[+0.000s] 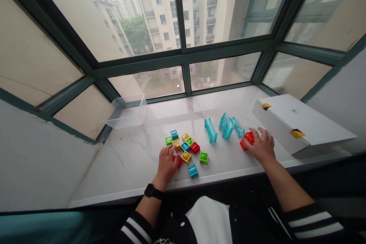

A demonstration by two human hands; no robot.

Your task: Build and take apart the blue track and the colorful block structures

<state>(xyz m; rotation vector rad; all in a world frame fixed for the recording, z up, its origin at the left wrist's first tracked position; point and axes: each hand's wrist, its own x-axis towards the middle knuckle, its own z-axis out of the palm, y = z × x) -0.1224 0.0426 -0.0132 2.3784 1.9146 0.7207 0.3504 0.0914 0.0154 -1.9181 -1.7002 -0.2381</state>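
My left hand rests on the marble sill with its fingers curled over a red cube. Beside it lies a cluster of several small hollow cubes in blue, yellow, green and red. My right hand lies further right, its fingers closed around an orange-red block. Just left of that hand lie translucent teal ribbed track pieces, one straight piece and curved ones.
A clear plastic tub stands at the back left of the sill. A flat white cardboard box with yellow tape lies at the right. Window frames enclose the sill on three sides.
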